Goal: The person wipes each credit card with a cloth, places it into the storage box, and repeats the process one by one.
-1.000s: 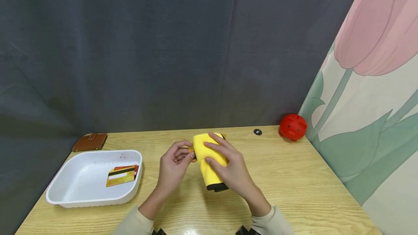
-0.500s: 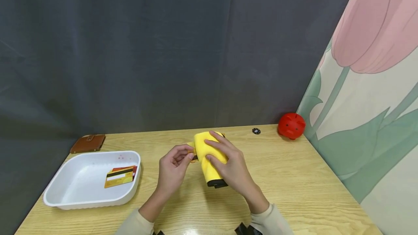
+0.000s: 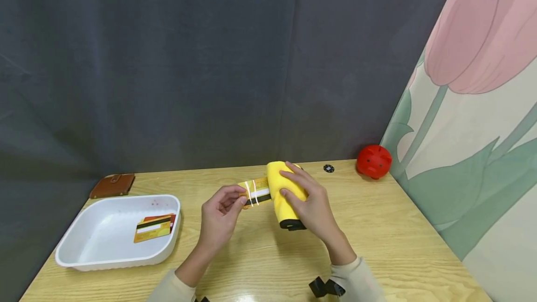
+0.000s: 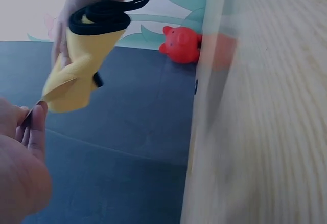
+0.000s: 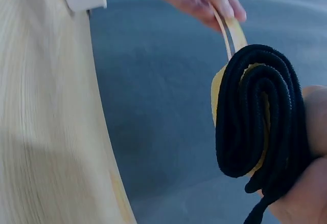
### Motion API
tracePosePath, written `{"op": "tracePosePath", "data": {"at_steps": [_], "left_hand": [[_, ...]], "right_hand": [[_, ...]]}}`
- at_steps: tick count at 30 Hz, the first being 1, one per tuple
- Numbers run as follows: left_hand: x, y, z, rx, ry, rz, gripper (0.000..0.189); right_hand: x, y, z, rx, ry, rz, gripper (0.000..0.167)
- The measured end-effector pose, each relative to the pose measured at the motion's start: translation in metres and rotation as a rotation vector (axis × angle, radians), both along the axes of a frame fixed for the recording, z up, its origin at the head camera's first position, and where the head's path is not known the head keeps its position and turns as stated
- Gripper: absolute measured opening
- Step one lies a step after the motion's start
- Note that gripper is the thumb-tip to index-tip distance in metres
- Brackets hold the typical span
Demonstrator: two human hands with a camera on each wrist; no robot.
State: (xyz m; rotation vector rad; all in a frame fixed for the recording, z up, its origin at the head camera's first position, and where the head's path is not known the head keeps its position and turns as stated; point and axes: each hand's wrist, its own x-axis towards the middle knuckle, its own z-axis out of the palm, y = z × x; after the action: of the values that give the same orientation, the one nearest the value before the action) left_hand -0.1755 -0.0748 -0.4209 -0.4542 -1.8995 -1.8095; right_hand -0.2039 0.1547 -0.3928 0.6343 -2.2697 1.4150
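My left hand pinches the left end of a gold bank card with a black stripe. A folded yellow cloth with black edging is gripped by my right hand, fingers across its front and thumb below them. The card's right end goes out of sight at the cloth's left side. Both hands hold these things up over the table. In the right wrist view, the black edging shows the cloth rolled in several layers, with the thin card edge running up to the left fingertips.
At left, a white tray holds another gold card overlapping a red one. Behind it lies a brown leather wallet. A black chip and a red piggy bank stand along the back right.
My right hand and the cloth have moved right and slightly up, away from the left hand. Much more of the card now shows between them. The left hand has barely moved.
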Motion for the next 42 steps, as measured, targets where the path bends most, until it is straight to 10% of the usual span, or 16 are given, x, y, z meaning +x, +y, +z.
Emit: {"op": "tracePosePath", "data": {"at_steps": [12, 22, 32, 42], "left_hand": [[0.004, -0.028, 0.024, -0.068, -0.031, 0.022, 0.016], [0.008, -0.12, 0.035, -0.294, -0.103, 0.135, 0.021], [0.015, -0.22, 0.02, -0.442, -0.196, 0.132, 0.027], [0.008, -0.26, -0.008, -0.483, -0.33, -0.001, 0.028]], "right_hand": [[-0.017, 0.048, -0.002, -0.011, -0.04, -0.163, 0.04], [-0.012, 0.071, 0.011, -0.062, -0.052, -0.223, 0.039], [-0.013, 0.072, 0.012, -0.063, -0.063, -0.197, 0.04], [-0.016, 0.07, 0.01, -0.049, -0.078, -0.167, 0.039]]}}
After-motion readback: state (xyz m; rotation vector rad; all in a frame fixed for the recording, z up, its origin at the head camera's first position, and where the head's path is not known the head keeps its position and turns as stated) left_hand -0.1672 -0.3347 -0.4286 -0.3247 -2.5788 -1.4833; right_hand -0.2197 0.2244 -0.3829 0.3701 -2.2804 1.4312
